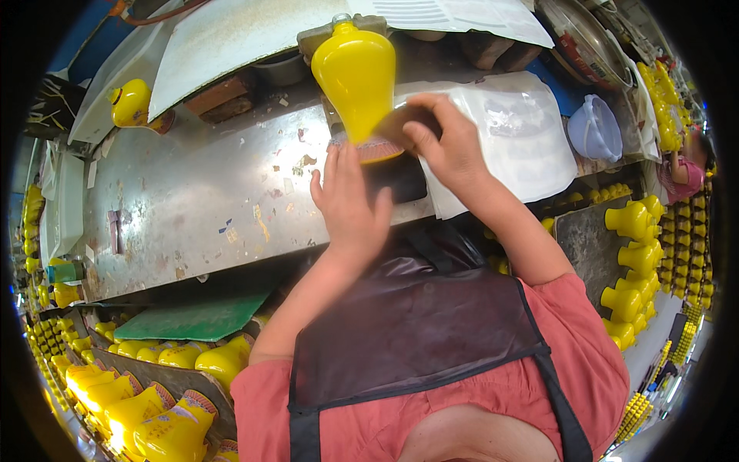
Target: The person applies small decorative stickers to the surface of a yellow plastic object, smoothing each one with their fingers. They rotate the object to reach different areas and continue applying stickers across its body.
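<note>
A glossy yellow vase [356, 73] stands on the metal bench in front of me, narrowing towards a flared foot with a pinkish patterned band [377, 148]. My left hand [352, 204] has its fingers stretched out, with the fingertips at the left side of that band. On the other side, my right hand [445, 142] is closed on a dark flat piece [400, 127], blurred by motion, close against the vase's lower part. Its exact kind cannot be made out. Below the foot lies a black pad [404, 189].
White sheets [508, 131] lie right of the vase, beside a pale blue bucket [595, 129]. The metal bench [177, 200] carries scraps and a small dark strip [115, 231]. Another yellow vase [132, 104] lies at the far left. Several decorated vases [173, 423] stand lower left, near a green board [192, 316].
</note>
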{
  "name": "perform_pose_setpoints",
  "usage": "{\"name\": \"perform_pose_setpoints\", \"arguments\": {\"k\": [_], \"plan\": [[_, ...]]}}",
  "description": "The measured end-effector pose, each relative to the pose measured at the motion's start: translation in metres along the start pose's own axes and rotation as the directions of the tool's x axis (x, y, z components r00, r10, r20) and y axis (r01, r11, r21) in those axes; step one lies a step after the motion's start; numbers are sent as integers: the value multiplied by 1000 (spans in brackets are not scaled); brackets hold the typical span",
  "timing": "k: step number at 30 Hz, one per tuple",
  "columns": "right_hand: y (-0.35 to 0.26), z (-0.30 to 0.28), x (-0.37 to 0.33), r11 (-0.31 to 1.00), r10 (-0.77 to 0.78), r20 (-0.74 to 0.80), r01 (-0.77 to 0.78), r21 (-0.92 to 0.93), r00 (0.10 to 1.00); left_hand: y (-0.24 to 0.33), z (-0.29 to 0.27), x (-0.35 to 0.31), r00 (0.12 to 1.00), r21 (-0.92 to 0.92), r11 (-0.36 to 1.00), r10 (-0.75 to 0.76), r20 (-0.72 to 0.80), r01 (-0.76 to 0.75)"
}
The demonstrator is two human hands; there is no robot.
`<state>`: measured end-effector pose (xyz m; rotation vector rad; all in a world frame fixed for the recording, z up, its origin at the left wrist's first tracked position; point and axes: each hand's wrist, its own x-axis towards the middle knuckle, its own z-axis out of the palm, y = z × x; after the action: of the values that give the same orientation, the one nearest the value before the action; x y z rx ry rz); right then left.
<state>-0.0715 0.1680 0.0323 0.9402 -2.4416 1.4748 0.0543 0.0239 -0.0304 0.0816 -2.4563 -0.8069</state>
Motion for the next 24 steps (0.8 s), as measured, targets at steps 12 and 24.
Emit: {"name": "perform_pose_setpoints", "arguments": {"k": [12, 24], "plan": [[-38, 0, 24, 817, -459, 278, 524, -239, 844, -2, -2, 0, 1000, -9, 1000, -17, -20, 17], [9, -2, -7, 964, 195, 34, -197, 179, 980, 2, -4, 4, 1000, 15, 1000, -17, 5, 17]]}}
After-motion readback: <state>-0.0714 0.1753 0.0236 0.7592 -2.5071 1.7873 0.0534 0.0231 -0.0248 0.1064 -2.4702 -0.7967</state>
